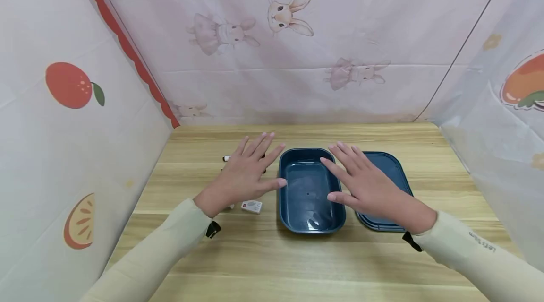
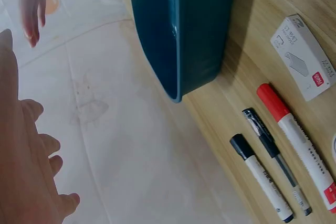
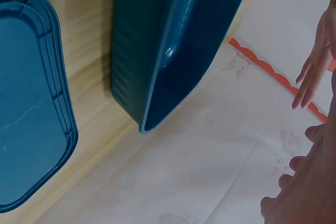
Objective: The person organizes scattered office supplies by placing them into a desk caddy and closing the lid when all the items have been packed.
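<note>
A dark blue plastic box (image 1: 308, 198), its inside showing bare, stands on the wooden table. My left hand (image 1: 246, 172) is held over its left side with fingers spread, holding nothing. Over the box's right edge and the blue lid (image 1: 388, 169), my right hand (image 1: 365, 184) hovers with straight fingers, also holding nothing. Beneath the left hand lie a small white printed carton (image 2: 304, 59), a red-capped marker (image 2: 299, 142), a black-capped pen (image 2: 275, 153) and a black-capped white marker (image 2: 261, 177). In the head view the left hand mostly hides the pens.
The wooden table (image 1: 306, 269) backs onto a pink cloth wall (image 1: 263, 84) with rabbit prints. White printed sheets stand at the left (image 1: 38, 151) and right (image 1: 488, 117). A white curved object (image 2: 334, 142), mostly cut off, shows at the left wrist view's edge.
</note>
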The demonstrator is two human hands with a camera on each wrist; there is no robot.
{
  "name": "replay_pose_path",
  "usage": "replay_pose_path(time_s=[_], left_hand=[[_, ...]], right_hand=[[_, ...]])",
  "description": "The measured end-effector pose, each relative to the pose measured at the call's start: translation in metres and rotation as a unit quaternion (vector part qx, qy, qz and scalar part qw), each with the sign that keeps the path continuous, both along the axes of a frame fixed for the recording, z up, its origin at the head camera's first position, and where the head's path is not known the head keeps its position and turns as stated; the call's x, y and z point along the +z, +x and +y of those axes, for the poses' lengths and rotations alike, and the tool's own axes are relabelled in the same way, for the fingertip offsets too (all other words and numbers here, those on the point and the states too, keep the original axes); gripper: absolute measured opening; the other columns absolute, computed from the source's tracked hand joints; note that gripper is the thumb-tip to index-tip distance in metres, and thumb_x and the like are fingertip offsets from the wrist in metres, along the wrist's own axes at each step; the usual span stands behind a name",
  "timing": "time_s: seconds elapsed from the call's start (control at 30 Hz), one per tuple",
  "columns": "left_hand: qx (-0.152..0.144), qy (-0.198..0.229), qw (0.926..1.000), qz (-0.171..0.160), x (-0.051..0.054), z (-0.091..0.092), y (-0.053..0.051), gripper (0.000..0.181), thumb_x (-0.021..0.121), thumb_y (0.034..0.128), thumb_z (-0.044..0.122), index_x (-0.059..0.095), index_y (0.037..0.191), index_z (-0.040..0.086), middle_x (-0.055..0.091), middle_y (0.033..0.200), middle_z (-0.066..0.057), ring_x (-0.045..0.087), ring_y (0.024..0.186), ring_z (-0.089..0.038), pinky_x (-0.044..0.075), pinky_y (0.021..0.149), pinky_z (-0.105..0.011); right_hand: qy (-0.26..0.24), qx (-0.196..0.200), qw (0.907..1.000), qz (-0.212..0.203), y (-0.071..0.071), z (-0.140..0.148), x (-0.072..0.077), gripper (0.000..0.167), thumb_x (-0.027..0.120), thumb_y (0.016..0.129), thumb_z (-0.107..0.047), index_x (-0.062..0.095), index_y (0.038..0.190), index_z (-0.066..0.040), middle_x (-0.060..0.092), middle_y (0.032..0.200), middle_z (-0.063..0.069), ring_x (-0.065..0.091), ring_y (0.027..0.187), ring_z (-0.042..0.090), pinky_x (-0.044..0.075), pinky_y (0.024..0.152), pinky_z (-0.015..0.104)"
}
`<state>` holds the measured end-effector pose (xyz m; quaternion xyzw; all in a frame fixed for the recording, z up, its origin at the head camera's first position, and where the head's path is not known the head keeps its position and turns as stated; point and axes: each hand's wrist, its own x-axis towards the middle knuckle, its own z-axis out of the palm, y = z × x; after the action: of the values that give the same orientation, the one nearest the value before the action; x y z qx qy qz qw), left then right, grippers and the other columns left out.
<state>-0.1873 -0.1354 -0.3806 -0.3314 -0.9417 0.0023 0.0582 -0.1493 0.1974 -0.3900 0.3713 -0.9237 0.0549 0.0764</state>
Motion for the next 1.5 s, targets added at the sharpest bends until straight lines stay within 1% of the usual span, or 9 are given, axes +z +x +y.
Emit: replay_pose_path(time_s=[0.23,0.47,0.57,0.73,0.8,0.97,1.17,1.33,1.5], left_hand=[[0.010,0.001,0.9998,-0.014,-0.007,-0.004,-0.001,0.081,0.018,0.0938,0.081,-0.001,0.160,0.039,-0.007,0.170,0.002,-0.007,0.158,-0.021,0.001,0.125,-0.057],[0.017,0.010,0.9996,-0.018,-0.015,-0.010,-0.006,0.082,0.018,0.0943,0.081,0.002,0.161,0.037,-0.002,0.171,0.000,-0.001,0.158,-0.023,0.001,0.124,-0.058],[0.027,0.015,0.9994,-0.016,-0.020,-0.012,-0.008,0.081,0.020,0.0955,0.079,0.004,0.162,0.035,0.002,0.171,-0.001,0.005,0.158,-0.025,0.003,0.124,-0.058],[0.040,0.024,0.9987,-0.020,-0.029,-0.014,-0.013,0.079,0.029,0.0985,0.074,0.011,0.163,0.031,0.008,0.171,-0.003,0.013,0.157,-0.028,0.005,0.124,-0.059],[0.044,0.024,0.9984,-0.025,-0.032,-0.015,-0.016,0.079,0.029,0.0988,0.073,0.012,0.163,0.030,0.008,0.171,-0.003,0.013,0.157,-0.027,0.004,0.124,-0.059],[0.057,0.019,0.9975,-0.035,-0.037,-0.017,-0.021,0.079,0.021,0.0978,0.076,0.008,0.163,0.033,0.007,0.171,-0.002,0.011,0.157,-0.025,0.000,0.125,-0.057],[0.074,0.032,0.9955,-0.050,-0.046,-0.022,-0.026,0.083,0.017,0.0953,0.079,0.013,0.163,0.032,0.010,0.171,-0.001,0.013,0.157,-0.025,0.001,0.125,-0.057],[0.085,0.039,0.9940,-0.056,-0.055,-0.031,-0.030,0.080,0.021,0.0971,0.077,0.012,0.163,0.032,0.012,0.170,-0.002,0.013,0.156,-0.026,0.004,0.124,-0.059],[0.102,0.042,0.9923,-0.058,-0.062,-0.041,-0.034,0.080,0.026,0.0982,0.075,0.017,0.163,0.028,0.014,0.170,-0.007,0.015,0.155,-0.031,0.005,0.123,-0.060]], right_hand=[[-0.005,0.002,0.9999,0.010,0.006,-0.001,-0.012,0.081,0.049,0.099,-0.061,0.021,0.162,-0.018,0.007,0.171,0.010,0.002,0.158,0.030,-0.005,0.127,0.042],[-0.010,0.005,0.9999,0.003,0.012,-0.002,-0.023,0.079,0.048,0.100,-0.061,0.021,0.162,-0.020,0.003,0.171,0.007,0.004,0.157,0.031,-0.001,0.127,0.046],[-0.004,0.003,1.0000,0.000,0.015,-0.003,-0.026,0.079,0.047,0.100,-0.062,0.020,0.162,-0.021,0.004,0.171,0.007,0.004,0.157,0.031,-0.004,0.127,0.045],[0.001,0.000,1.0000,-0.007,0.020,-0.003,-0.035,0.078,0.046,0.099,-0.063,0.023,0.162,-0.022,0.010,0.170,0.010,0.007,0.157,0.033,-0.010,0.126,0.040],[-0.001,-0.003,1.0000,-0.009,0.023,-0.004,-0.039,0.078,0.046,0.099,-0.063,0.024,0.161,-0.022,0.011,0.170,0.009,0.007,0.157,0.033,-0.009,0.126,0.041],[-0.019,0.000,0.9998,-0.005,0.029,-0.004,-0.051,0.077,0.049,0.099,-0.061,0.025,0.161,-0.022,0.014,0.170,0.009,0.008,0.157,0.033,-0.005,0.127,0.043],[-0.036,-0.002,0.9992,-0.016,0.036,-0.005,-0.060,0.077,0.050,0.098,-0.061,0.025,0.161,-0.023,0.015,0.169,0.008,0.008,0.157,0.033,-0.006,0.127,0.041],[-0.039,-0.006,0.9991,-0.017,0.041,-0.007,-0.070,0.076,0.051,0.098,-0.060,0.029,0.160,-0.022,0.015,0.169,0.008,0.012,0.156,0.033,-0.008,0.126,0.038],[-0.048,-0.005,0.9987,-0.015,0.048,-0.010,-0.086,0.076,0.051,0.098,-0.061,0.031,0.159,-0.021,0.017,0.169,0.007,0.013,0.156,0.030,-0.007,0.126,0.037]])
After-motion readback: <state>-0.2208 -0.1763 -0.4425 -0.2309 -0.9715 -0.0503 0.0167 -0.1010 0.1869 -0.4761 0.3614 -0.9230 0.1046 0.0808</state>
